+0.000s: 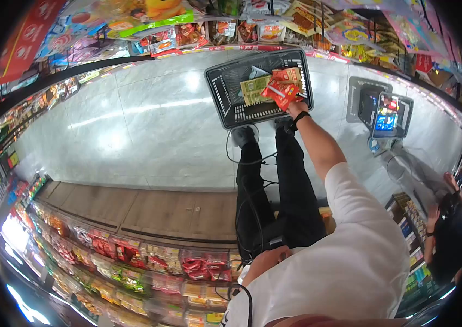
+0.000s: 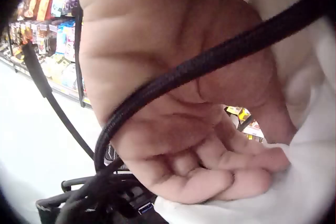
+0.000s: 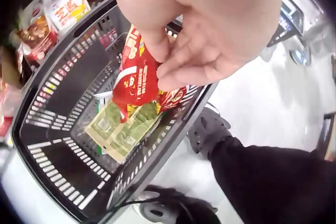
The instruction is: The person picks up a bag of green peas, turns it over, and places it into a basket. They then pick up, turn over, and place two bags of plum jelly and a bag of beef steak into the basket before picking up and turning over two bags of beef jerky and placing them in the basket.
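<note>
Here, hands point(image 3: 205, 50) pinch red packet point(image 3: 137, 77)

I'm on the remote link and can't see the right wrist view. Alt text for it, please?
A right hand pinches a red packet over a black shopping basket with slotted sides. A flat green packet lies inside; dark shoes stand beside the basket, and more packaged goods show at upper left.

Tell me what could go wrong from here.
The red packet hangs from the right hand's fingertips and might slip. The black cord crossing in front of the left hand could snag as that arm moves. The basket sits right by the shoes, so a step forward may bump it.
</note>
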